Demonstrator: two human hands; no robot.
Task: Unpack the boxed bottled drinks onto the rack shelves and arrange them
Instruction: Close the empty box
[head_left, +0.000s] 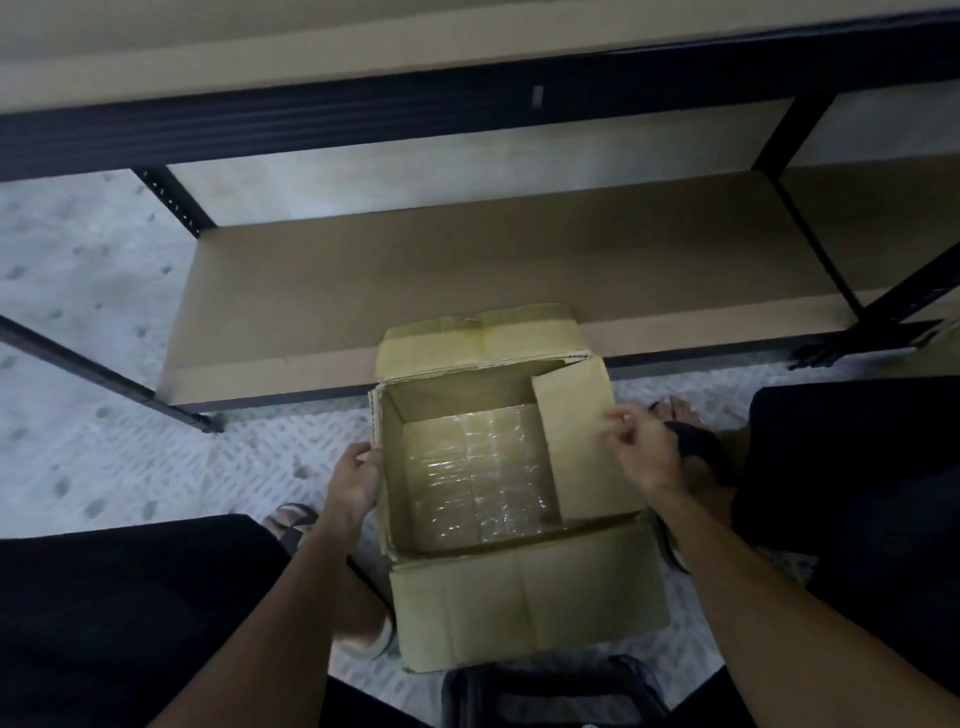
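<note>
An open cardboard box (524, 597) stands on the floor between my knees, in front of the rack. Inside it lie bottled drinks (478, 478) wrapped in clear plastic film, seen from above. My left hand (356, 480) grips the box's left wall at its top edge, fingers curled over it. My right hand (641, 447) pinches the outer edge of the right flap (571, 441), which tilts inward over the box. The far flap (483, 338) stands up and leans on the lowest rack shelf (415, 280), which is bare brown board.
The rack's dark metal posts (176, 202) and a black beam (363, 119) of the shelf above frame the lowest shelf. A second rack (883, 218) adjoins on the right. My sandalled feet (291, 519) flank the box on the patterned floor. A dark stool (550, 696) lies under me.
</note>
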